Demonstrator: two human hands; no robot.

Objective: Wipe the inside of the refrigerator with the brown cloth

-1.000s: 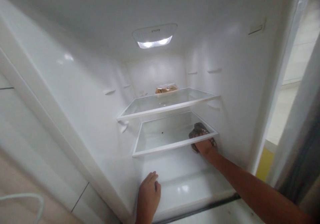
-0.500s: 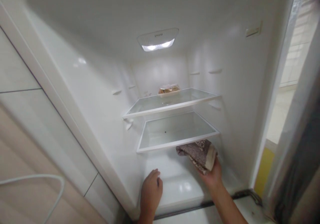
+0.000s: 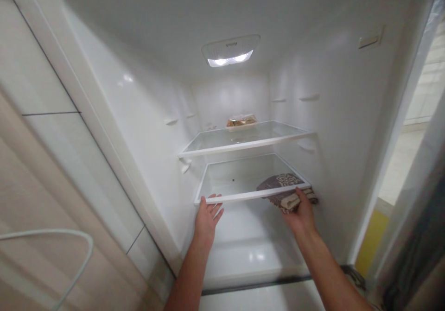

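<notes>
Inside a refrigerator, the lower glass shelf (image 3: 222, 176) has a white frame. My left hand (image 3: 206, 216) is at its front left corner, palm turned up, the thumb at the front edge and the fingers reaching underneath. A folded brown-and-beige patterned cloth (image 3: 287, 199) is in my right hand (image 3: 302, 213), pressed up against the shelf's underside near the front right corner. Part of the cloth shows through the glass. My right thumb rests at the shelf's front edge.
Above is a second glass shelf (image 3: 239, 139), bearing a clear-wrapped food package (image 3: 241, 121) at the back. A lit lamp (image 3: 231, 53) is in the ceiling. Shelf supports (image 3: 309, 98) jut from the side walls. A pale cable (image 3: 88, 241) curves at the lower left.
My left hand has risen from the fridge floor area to the lower shelf's front left corner. My right hand has lifted the cloth against the shelf's underside. The view has shifted slightly.
</notes>
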